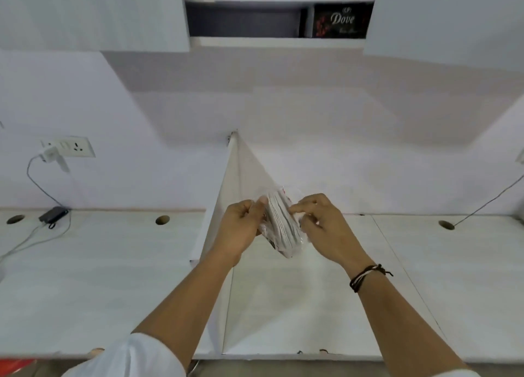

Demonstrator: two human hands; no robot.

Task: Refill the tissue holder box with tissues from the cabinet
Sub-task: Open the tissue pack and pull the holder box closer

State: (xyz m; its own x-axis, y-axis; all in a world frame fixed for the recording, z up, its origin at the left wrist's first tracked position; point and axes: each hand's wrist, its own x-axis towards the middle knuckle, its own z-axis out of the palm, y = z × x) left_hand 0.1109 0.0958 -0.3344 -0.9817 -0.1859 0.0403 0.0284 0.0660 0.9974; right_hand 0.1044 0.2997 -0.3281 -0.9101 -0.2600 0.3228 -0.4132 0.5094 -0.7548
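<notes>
A pack of white tissues (282,226) in clear plastic wrap is held up above the white desk (283,291), just right of the upright divider panel (226,206). My left hand (241,229) grips the pack's left side. My right hand (320,223) pinches the wrap at the pack's upper right edge. Overhead, the cabinet (279,40) stands open, with dark Dove boxes (340,20) on its shelves. No tissue holder box is in view.
A wall socket (75,147) with a plugged charger and cable hangs at the left, above a black adapter (53,214) on the desk. Round cable holes (162,220) pierce the desk. Another cable (482,203) runs into a hole at the right.
</notes>
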